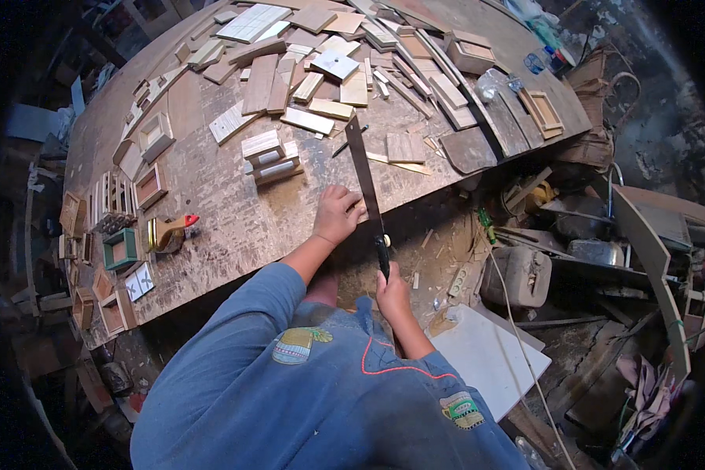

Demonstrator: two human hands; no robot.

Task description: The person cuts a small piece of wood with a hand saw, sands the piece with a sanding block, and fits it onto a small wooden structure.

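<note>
My right hand (392,294) grips the black handle of a hand saw (362,168), whose long dark blade points away from me over the workbench edge. My left hand (338,211) is at the bench's front edge just left of the blade, fingers curled onto a small pale wood piece (359,207) that they mostly hide. A pencil (339,148) lies beside the blade's far end. Left of that stands a small stack of wooden blocks (272,157).
Many offcuts (305,70) cover the back of the workbench (235,219). Small boxes (117,247) and a paintbrush (164,233) sit at left, long boards (509,117) at right. Below right are a plastic jerrycan (515,276), a white panel (482,360) and clutter.
</note>
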